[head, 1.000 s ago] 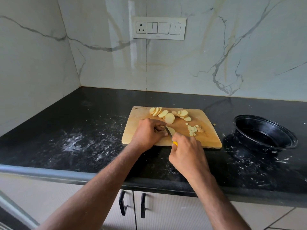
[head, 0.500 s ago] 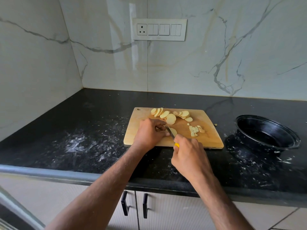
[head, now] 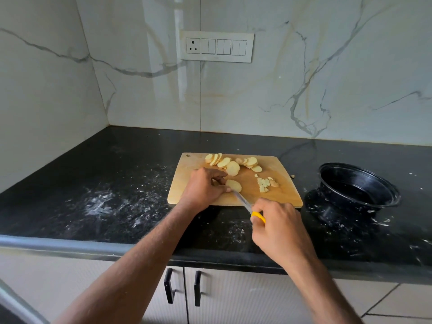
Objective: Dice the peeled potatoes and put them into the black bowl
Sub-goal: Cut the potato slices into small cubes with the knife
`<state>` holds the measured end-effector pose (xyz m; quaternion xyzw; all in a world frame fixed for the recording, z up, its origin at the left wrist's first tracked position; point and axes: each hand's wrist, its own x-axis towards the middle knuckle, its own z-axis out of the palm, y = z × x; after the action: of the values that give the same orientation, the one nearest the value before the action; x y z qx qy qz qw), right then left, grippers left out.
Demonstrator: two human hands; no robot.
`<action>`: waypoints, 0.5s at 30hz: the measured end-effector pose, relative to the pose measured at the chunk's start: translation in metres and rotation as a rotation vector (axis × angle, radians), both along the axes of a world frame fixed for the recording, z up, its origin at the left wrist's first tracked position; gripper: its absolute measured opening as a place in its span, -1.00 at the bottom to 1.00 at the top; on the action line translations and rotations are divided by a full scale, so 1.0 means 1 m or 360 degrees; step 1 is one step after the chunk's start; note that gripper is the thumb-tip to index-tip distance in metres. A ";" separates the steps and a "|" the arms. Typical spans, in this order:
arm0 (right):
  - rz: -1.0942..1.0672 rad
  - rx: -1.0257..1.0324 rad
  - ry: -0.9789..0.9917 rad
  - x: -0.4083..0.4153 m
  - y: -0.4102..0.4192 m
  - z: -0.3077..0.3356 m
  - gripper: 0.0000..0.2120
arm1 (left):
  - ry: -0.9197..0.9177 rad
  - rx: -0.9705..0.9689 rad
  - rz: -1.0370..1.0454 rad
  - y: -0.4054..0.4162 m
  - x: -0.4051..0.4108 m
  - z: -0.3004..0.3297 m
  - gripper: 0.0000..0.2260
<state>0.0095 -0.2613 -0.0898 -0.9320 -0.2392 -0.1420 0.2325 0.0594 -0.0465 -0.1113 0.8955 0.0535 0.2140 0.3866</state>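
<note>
A wooden cutting board (head: 278,197) lies on the black counter. Round potato slices (head: 231,163) are spread along its far edge, and a small heap of diced pieces (head: 265,183) sits right of centre. My left hand (head: 203,187) pinches a stack of slices (head: 234,184) flat on the board. My right hand (head: 278,232) grips a knife by its yellow handle (head: 258,216); the blade (head: 242,199) points up-left, its tip at the near edge of that stack. The black bowl (head: 358,187) stands on the counter to the right of the board, with nothing visible inside.
The black counter (head: 112,183) carries white smears left of the board and around the bowl. A tiny potato bit (head: 292,176) lies between board and bowl. Marble walls close the back and left, with a switch panel (head: 217,46) above. Cabinet handles (head: 183,287) sit below the counter edge.
My right hand has drawn back toward me, so more of the knife blade shows. The held slices are now uncovered by the right hand. My left hand stays on the stack.
</note>
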 end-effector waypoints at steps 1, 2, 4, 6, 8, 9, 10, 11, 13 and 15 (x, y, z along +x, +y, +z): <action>-0.0021 0.0060 -0.0009 0.002 -0.006 0.000 -0.95 | 0.0000 0.0000 -0.0010 0.000 0.000 0.000 -0.55; -0.0038 0.0146 -0.0024 0.003 -0.011 0.002 -0.94 | -0.0006 0.0004 -0.0022 0.001 -0.001 0.000 -0.54; -0.0066 0.0309 -0.0059 0.010 -0.016 0.004 -0.93 | -0.0002 0.0015 -0.0057 0.003 -0.002 0.001 -0.51; -0.0087 0.0388 -0.0075 0.017 -0.013 0.002 -0.92 | 0.0028 0.0020 -0.0112 0.007 -0.004 0.002 -0.49; -0.0115 0.0398 -0.0094 0.025 -0.007 -0.005 -0.92 | 0.0085 0.0105 -0.0170 0.012 -0.003 0.007 -0.49; -0.0130 0.0383 -0.0110 0.028 -0.004 -0.009 -0.93 | 0.0112 0.0185 -0.0212 0.014 -0.002 0.011 -0.51; -0.0139 0.0364 -0.0130 0.030 -0.003 -0.012 -0.93 | 0.0140 0.0275 -0.0263 0.016 0.001 0.017 -0.53; -0.0146 0.0346 -0.0151 0.032 -0.002 -0.014 -0.94 | 0.0170 0.0355 -0.0329 0.017 0.003 0.023 -0.55; -0.0172 0.0340 -0.0187 0.035 -0.002 -0.017 -0.94 | 0.0256 0.0562 -0.0504 0.018 0.010 0.038 -0.58; -0.0216 0.0355 -0.0196 0.036 -0.003 -0.017 -0.93 | 0.0320 0.0861 -0.0695 0.015 0.020 0.049 -0.58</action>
<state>0.0455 -0.2647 -0.1072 -0.9038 -0.1720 -0.2402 0.3095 0.0790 -0.0316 -0.0622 0.9723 -0.1597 0.0436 0.1652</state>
